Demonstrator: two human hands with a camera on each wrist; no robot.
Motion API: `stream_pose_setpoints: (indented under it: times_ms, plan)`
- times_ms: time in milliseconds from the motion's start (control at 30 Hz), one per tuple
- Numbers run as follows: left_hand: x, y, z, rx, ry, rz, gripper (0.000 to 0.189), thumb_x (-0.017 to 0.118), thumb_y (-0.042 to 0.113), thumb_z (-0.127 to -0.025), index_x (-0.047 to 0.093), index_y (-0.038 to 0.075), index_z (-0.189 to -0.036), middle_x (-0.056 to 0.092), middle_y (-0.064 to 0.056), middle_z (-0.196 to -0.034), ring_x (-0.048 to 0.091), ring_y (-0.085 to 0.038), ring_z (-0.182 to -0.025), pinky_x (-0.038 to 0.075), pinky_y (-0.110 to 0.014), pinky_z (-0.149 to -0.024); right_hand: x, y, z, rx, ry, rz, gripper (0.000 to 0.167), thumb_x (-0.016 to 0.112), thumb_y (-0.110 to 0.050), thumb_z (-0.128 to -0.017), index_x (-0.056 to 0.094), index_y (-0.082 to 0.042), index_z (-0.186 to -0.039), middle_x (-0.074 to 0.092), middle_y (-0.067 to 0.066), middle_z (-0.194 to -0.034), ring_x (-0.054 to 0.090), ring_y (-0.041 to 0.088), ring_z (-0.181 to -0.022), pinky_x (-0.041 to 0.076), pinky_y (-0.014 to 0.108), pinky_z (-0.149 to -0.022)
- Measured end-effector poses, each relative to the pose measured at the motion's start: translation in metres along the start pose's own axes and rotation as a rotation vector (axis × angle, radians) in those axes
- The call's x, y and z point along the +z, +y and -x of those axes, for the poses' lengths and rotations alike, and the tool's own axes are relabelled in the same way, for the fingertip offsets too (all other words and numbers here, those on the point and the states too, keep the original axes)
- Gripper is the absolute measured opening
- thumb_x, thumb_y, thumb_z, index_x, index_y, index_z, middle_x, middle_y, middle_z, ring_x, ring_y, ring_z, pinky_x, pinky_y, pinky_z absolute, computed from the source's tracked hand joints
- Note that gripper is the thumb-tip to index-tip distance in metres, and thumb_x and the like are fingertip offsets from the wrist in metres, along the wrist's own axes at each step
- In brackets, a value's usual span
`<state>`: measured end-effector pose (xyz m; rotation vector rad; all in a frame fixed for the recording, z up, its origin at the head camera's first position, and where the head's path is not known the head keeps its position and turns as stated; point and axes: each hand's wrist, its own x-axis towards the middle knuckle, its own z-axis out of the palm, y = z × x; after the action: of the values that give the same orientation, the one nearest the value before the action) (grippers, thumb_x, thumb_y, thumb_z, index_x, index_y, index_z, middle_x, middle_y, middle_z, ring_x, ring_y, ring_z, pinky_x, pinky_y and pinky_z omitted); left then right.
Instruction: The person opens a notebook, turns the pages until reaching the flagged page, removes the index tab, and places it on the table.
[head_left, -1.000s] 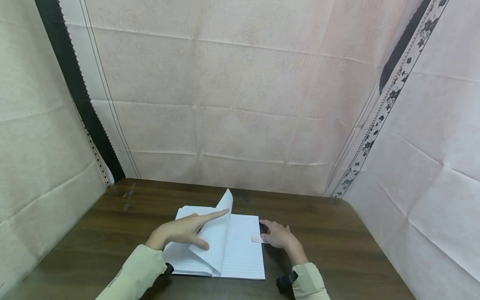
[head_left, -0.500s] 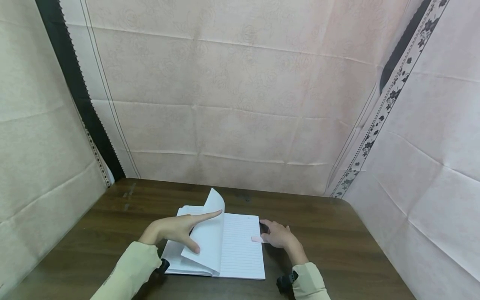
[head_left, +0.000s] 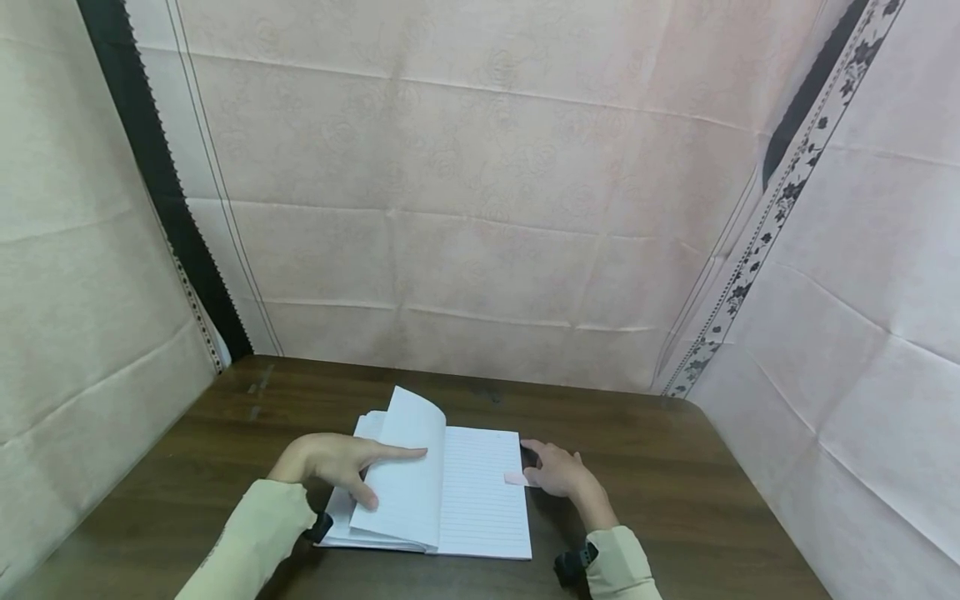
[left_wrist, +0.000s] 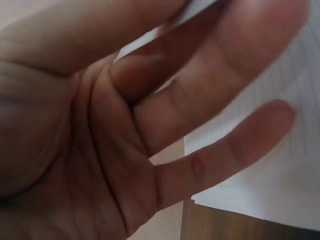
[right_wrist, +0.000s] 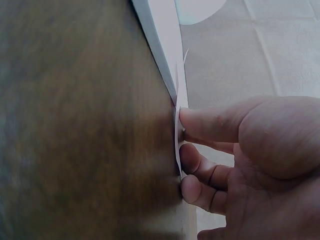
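Note:
A lined notebook [head_left: 483, 508] lies open, its right-hand page flat. One or more leaves [head_left: 412, 492] stand bowed up over the left half. My left hand [head_left: 330, 458] rests at these leaves with index finger and thumb stretched across their face; in the head view its other fingers are hidden. The left wrist view shows its fingers [left_wrist: 185, 110] spread beside lined paper. At the notebook's right edge, a small pale pink paper strip [head_left: 516, 478] juts out. My right hand [head_left: 555, 468] touches it with the thumb [right_wrist: 205, 122], while the other fingertips stay low at the tabletop.
The notebook lies on a dark brown wooden table [head_left: 660, 508]. Pale cloth [head_left: 487, 208] hangs behind its far edge, with further cloth panels at both sides. A black wrist device [head_left: 573, 567] sits at the right cuff, another [head_left: 318, 527] at the left.
My left hand has moved left and slightly down. The raised leaves have swung left with it, over the notebook's left half. The right hand has stayed on the pink strip.

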<state>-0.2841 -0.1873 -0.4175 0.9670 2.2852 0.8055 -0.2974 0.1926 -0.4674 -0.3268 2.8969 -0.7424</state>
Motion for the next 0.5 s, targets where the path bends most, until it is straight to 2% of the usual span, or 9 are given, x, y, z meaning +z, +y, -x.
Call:
stream_pose_setpoints:
  times_ms: [67,133,200,267,300,400,467,500]
  plan:
    - [-0.0008,-0.0026,0.0013,0.013,-0.024,0.031,0.091,0.081,0.029,-0.082,0.03,0.026,-0.159,0.025,-0.003,-0.163,0.031,-0.02,-0.141,0.033,-0.041,-0.11,0.0,0.0003,-0.0001,0.001,-0.001,0.006,0.051,0.067,-0.02,-0.094,0.054,-0.01,-0.143,0.063,0.019,-0.127,0.055,0.041,-0.121,0.014,0.075,-0.107]
    - [-0.0011,-0.0055,0.0022,0.019,-0.032,0.058,0.088,0.079,0.029,-0.085,0.03,0.026,-0.159,0.025,-0.003,-0.163,0.047,-0.018,-0.126,0.043,-0.036,-0.1,0.0001,0.0007,-0.0004,0.003,-0.002,0.012,0.052,0.068,-0.02,-0.094,0.054,-0.011,-0.143,0.064,0.018,-0.122,0.058,0.039,-0.115,0.014,0.075,-0.107]
    - [-0.0011,-0.0073,0.0025,0.016,-0.018,0.076,0.084,0.078,0.029,-0.087,0.032,0.03,-0.158,0.027,0.0,-0.162,0.049,-0.013,-0.115,0.045,-0.033,-0.093,0.0001,0.0008,-0.0005,0.003,-0.003,0.014,0.052,0.068,-0.02,-0.094,0.054,-0.011,-0.143,0.065,0.017,-0.121,0.059,0.038,-0.113,0.014,0.075,-0.107]
    - [-0.0007,-0.0085,0.0024,0.011,0.009,0.084,0.083,0.079,0.028,-0.086,0.035,0.036,-0.156,0.031,0.003,-0.159,0.05,-0.014,-0.106,0.046,-0.036,-0.09,0.0002,0.0009,-0.0004,0.002,-0.004,0.012,0.052,0.067,-0.02,-0.095,0.053,-0.01,-0.143,0.064,0.017,-0.122,0.059,0.038,-0.115,0.014,0.075,-0.107]
    - [-0.0003,-0.0091,0.0021,0.013,0.023,0.084,0.084,0.08,0.027,-0.085,0.035,0.038,-0.155,0.031,0.005,-0.159,0.048,-0.015,-0.11,0.044,-0.038,-0.093,0.0001,0.0009,-0.0002,0.002,-0.003,0.01,0.052,0.067,-0.02,-0.095,0.053,-0.01,-0.143,0.064,0.018,-0.123,0.058,0.038,-0.115,0.014,0.075,-0.107]
    - [0.0004,-0.0098,0.0012,0.027,0.04,0.097,0.093,0.083,0.02,-0.081,0.031,0.042,-0.156,0.027,0.007,-0.161,0.034,-0.02,-0.134,0.035,-0.048,-0.105,-0.0003,0.0004,0.0003,-0.001,-0.002,0.0,0.052,0.067,-0.02,-0.095,0.053,-0.009,-0.143,0.062,0.02,-0.129,0.055,0.042,-0.123,0.013,0.076,-0.106]
    - [0.0006,-0.0101,0.0009,0.043,0.035,0.111,0.101,0.084,0.016,-0.078,0.027,0.04,-0.157,0.023,0.006,-0.163,0.028,-0.025,-0.14,0.03,-0.054,-0.108,-0.0006,0.0001,0.0006,-0.003,-0.001,-0.006,0.052,0.067,-0.02,-0.095,0.053,-0.009,-0.143,0.06,0.021,-0.133,0.051,0.043,-0.127,0.013,0.076,-0.106]
    - [0.0004,-0.0101,0.0008,0.051,0.031,0.115,0.104,0.084,0.014,-0.077,0.026,0.039,-0.158,0.02,0.005,-0.164,0.019,-0.025,-0.146,0.025,-0.055,-0.111,-0.0008,-0.0002,0.0008,-0.004,-0.001,-0.009,0.052,0.067,-0.02,-0.095,0.053,-0.009,-0.143,0.059,0.021,-0.134,0.05,0.044,-0.129,0.013,0.076,-0.106]
